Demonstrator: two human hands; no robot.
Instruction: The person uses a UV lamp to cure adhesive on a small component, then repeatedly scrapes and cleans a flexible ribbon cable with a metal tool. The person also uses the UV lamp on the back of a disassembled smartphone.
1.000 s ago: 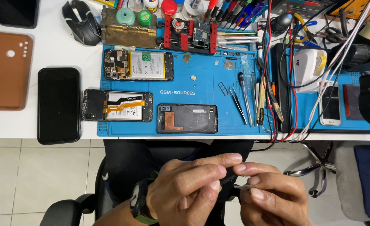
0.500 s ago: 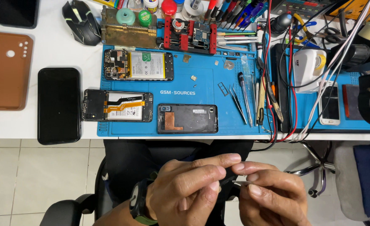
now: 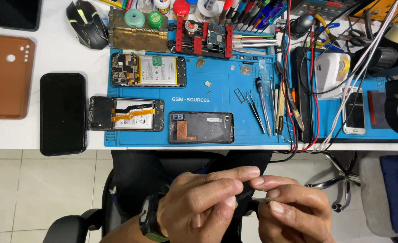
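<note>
My left hand [image 3: 203, 204] and my right hand [image 3: 291, 209] meet over my lap, below the table edge. Both pinch a small dark part [image 3: 245, 195] between thumb and fingertips; most of it is hidden by the fingers. A dark watch [image 3: 148, 218] sits on my left wrist. On the blue work mat [image 3: 217, 92] lie three opened phones: one with a battery [image 3: 148, 70], one with an orange flex cable [image 3: 126, 113], and one with a copper patch [image 3: 201, 128].
A black phone [image 3: 63, 113] and a brown phone case [image 3: 5, 76] lie on the white table at left. Tweezers and screwdrivers [image 3: 264, 105] rest right of the mat's middle, among red and black wires [image 3: 293, 90]. A mouse [image 3: 87, 23] sits at the back.
</note>
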